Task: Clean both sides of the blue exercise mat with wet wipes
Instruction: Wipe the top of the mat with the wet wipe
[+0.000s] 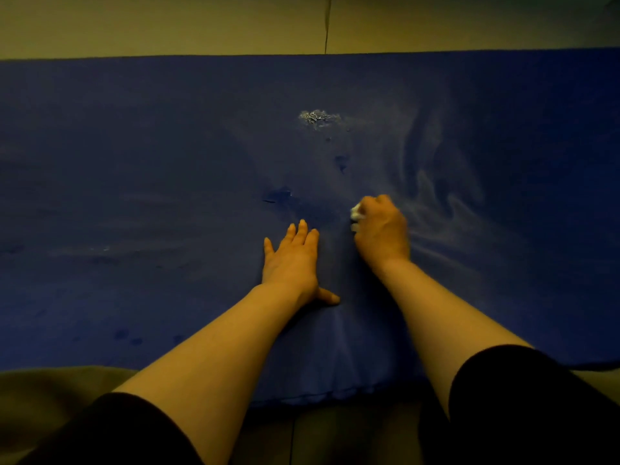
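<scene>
The blue exercise mat (134, 162) lies flat on the floor and fills most of the view from left to right. My left hand (292, 260) rests palm down on it near the middle, fingers spread. Just to its right, my right hand (380, 229) is closed on a crumpled white wet wipe (355, 213), pressed against the mat. Only a small part of the wipe shows past the fingers. Pale streaks (436, 203) curve across the mat right of that hand. A whitish scuffed patch (317, 117) and small tears (278, 196) mark the surface further out.
A beige tiled floor (167, 25) runs beyond the mat's far edge, with a dark seam (326, 28) in it. The mat's near edge (335, 396) bulges toward me. My dark sleeves (523, 397) and knees sit at the bottom of the view.
</scene>
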A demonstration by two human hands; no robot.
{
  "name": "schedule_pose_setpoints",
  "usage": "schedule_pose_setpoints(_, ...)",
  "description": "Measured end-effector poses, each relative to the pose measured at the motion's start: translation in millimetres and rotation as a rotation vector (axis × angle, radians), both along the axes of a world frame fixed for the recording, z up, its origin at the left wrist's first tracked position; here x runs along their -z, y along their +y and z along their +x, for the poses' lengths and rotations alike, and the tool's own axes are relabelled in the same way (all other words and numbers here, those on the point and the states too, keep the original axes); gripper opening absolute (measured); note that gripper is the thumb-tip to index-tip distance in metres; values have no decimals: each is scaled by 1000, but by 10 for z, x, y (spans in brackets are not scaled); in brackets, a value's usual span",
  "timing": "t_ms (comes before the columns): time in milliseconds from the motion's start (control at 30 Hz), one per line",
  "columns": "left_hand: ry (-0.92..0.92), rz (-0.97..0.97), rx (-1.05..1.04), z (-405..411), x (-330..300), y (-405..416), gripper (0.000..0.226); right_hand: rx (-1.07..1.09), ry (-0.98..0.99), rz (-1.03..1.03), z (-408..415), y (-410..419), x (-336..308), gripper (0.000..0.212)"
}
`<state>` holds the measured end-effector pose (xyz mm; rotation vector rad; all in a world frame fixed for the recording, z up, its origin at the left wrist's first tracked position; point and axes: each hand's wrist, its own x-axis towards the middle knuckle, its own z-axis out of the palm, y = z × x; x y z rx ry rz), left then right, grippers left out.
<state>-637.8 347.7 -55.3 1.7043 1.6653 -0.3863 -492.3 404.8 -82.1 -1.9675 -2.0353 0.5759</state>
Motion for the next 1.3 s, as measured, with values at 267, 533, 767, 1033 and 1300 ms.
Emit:
schedule_pose_setpoints(267, 7, -16, -17, 19, -23, 35, 125, 19, 23, 52, -328, -24, 75, 12)
schedule_pose_setpoints(533, -17, -16, -42, 11, -14, 29, 125, 163, 188, 34, 42, 279, 98, 6)
schedule_pose_setpoints(767, -41, 29, -63, 5, -16, 27, 124, -28, 140, 108, -401, 18, 149, 7)
schedule_pose_setpoints(1033, -46, 269, -155, -54, 25, 42, 65, 128, 114, 38, -82, 413, 80, 15)
schedule_pose_setpoints(1300, -128, 440, -142, -288, 171, 502, 87, -162, 138, 132, -488, 208, 182, 8)
